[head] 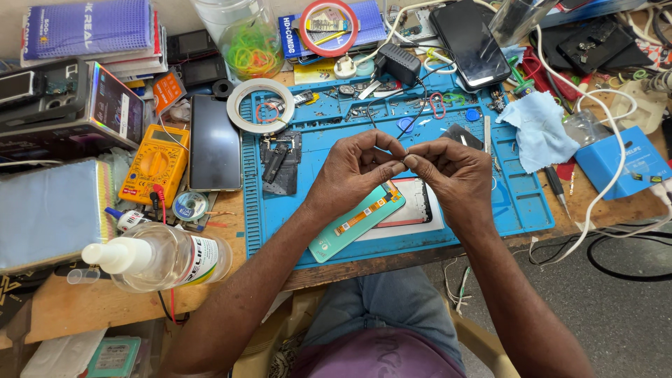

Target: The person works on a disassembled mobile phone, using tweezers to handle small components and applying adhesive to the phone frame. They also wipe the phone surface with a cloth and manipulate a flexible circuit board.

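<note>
Left hand (353, 168) and right hand (448, 171) pinch something too small to identify above the teal phone screen (353, 224); it could drop among loose parts.

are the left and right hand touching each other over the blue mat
Touching. The head view shows the left hand and right hand meeting at pinched fingertips with no gap, raised above the blue mat and the teal phone panel.

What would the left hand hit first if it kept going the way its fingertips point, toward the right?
The left hand points its pinched fingertips at the right hand; the two already meet or nearly meet fingertip to fingertip above the blue mat. So the right hand's fingertips come first. Depth is unclear.
</note>
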Action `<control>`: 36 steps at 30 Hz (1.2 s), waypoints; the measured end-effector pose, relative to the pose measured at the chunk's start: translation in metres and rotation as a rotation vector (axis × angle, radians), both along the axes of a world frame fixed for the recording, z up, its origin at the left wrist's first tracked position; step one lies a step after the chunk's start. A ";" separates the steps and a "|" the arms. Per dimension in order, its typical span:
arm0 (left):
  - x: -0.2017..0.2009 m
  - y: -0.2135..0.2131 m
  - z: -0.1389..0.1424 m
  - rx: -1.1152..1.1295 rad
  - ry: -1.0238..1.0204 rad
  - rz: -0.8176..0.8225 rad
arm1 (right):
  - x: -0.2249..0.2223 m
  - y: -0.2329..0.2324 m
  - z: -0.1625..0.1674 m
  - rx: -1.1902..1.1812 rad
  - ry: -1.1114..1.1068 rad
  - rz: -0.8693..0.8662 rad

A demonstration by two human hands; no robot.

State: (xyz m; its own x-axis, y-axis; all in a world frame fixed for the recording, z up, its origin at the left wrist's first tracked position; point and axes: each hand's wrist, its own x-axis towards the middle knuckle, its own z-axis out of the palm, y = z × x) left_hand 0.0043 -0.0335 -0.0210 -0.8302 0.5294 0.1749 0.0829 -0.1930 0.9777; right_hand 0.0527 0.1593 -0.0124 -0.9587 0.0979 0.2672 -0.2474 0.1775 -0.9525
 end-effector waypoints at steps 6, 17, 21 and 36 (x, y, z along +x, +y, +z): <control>-0.006 -0.001 -0.010 0.282 -0.182 -0.076 | 0.008 -0.004 0.004 0.084 0.200 0.040; -0.006 -0.005 -0.006 0.348 -0.309 -0.005 | 0.012 -0.019 0.005 0.624 0.553 -0.091; -0.006 -0.005 -0.007 0.329 -0.286 0.021 | 0.010 -0.022 0.004 0.681 0.590 -0.100; -0.008 -0.005 0.005 -0.166 0.314 0.152 | -0.002 -0.003 -0.009 0.042 -0.075 -0.041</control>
